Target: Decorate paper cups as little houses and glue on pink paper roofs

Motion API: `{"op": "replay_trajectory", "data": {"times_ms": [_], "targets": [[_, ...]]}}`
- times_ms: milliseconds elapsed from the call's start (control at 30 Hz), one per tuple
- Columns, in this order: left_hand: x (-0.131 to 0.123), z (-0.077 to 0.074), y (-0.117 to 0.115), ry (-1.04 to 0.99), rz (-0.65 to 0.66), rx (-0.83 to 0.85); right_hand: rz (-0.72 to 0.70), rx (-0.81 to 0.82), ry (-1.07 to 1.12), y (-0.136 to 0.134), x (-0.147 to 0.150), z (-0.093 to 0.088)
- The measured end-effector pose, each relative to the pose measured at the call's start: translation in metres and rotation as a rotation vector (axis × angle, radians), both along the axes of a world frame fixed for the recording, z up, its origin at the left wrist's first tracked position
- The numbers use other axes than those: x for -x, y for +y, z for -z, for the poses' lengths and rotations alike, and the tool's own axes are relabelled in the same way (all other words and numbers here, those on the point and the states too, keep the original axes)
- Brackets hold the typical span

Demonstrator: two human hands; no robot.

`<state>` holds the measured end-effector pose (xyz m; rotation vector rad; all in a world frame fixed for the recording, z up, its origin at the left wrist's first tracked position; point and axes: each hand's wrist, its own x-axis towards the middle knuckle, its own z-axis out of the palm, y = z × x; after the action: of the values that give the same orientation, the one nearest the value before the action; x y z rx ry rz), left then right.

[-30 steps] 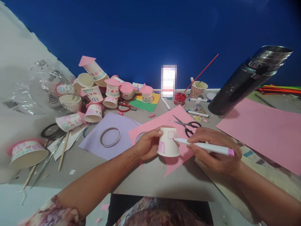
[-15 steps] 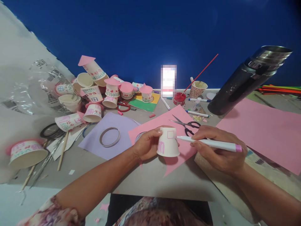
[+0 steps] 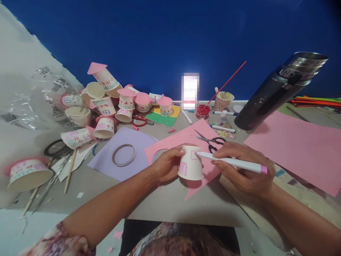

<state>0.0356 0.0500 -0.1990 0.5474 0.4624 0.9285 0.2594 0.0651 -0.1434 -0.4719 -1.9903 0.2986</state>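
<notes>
An upside-down white paper cup (image 3: 191, 169) is held above the table by my left hand (image 3: 168, 164), thumb on its near side and fingers behind it. Pink marks show on the cup: a scribbled patch low on its left and a square outline near the top. My right hand (image 3: 243, 170) grips a white marker (image 3: 237, 162) with a pink end, its tip at the square. Beneath lies pink paper (image 3: 176, 142) with a hole cut in it. Black-handled scissors (image 3: 210, 140) rest on that paper, just beyond the marker.
Decorated cups with pink paper roofs (image 3: 142, 97) crowd the back left. A tape ring (image 3: 124, 155) lies on purple paper (image 3: 106, 156). At the right stand a dark flask (image 3: 262, 96) and another pink sheet (image 3: 295, 149). Behind are a red paint jar (image 3: 202, 112) and a patterned cup (image 3: 223, 102).
The marker and my right hand have moved slightly left, bringing the tip from the square's right side to its upper right part. My left hand keeps holding the cup.
</notes>
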Motion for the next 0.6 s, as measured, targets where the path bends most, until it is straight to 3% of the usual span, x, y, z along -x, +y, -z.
{"op": "replay_trajectory", "data": {"times_ms": [233,600], "targets": [[-0.0026,-0.0031,-0.0014,0.036,-0.012,-0.015,-0.084,0.049,-0.088,-0.0017,0.0017,-0.0048],[0.0011,0.0003,-0.0008,0.015,0.008,-0.013,0.042,0.031,-0.050,-0.0011,-0.0002,-0.0010]]}}
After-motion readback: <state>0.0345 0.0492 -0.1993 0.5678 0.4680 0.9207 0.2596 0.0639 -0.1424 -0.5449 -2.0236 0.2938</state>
